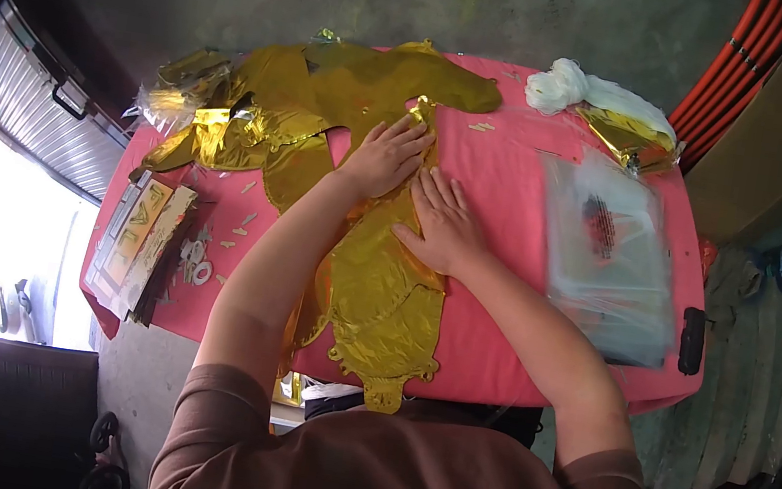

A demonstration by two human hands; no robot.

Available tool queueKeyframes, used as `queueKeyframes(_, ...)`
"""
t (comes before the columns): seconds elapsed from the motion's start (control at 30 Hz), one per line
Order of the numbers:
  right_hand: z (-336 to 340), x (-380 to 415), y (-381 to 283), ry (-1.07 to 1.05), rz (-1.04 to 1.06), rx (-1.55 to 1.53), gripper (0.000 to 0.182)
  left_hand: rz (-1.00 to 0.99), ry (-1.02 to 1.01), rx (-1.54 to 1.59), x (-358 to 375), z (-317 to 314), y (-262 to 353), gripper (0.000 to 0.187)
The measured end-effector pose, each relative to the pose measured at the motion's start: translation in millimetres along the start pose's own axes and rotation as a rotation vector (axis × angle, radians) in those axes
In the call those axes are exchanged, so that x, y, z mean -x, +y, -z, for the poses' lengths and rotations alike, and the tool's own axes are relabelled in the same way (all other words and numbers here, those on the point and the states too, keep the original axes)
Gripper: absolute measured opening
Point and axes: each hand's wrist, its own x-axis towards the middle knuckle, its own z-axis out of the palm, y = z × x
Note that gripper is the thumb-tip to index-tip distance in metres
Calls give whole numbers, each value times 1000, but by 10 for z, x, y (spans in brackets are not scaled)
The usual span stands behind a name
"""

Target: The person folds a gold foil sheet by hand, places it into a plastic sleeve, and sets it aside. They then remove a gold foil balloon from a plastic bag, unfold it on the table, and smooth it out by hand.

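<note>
A flat gold foil balloon [381,314] lies lengthwise down the middle of the pink-covered table [481,349], its near end hanging over the front edge. My left hand [388,157] rests palm down on its upper part, fingers stretched out. Just below and to the right, my right hand [443,220] presses flat on the foil's right edge, fingers extended. More gold foil balloons [283,87] are spread beneath and to the left, overlapping one another. Neither hand grips anything.
A stack of clear plastic bags [600,266] lies at the right. White string [558,87] and a gold foil piece [628,143] sit at the back right. Cardboard pieces [140,243] and a small white ring [202,273] are at the left. Red pipes [740,74] stand beyond.
</note>
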Motion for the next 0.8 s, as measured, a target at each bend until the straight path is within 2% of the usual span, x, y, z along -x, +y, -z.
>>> queueKeyframes(0.47,123,27,-37,-56,0,-19,76,37,6,38,29,-83,-23,49)
queueKeyframes(0.7,316,520,-267,-93,159,6,72,35,2,25,22,-106,-28,50)
queueKeyframes(0.8,346,751,-328,-133,159,8,72,29,7,38,17,-103,-30,50)
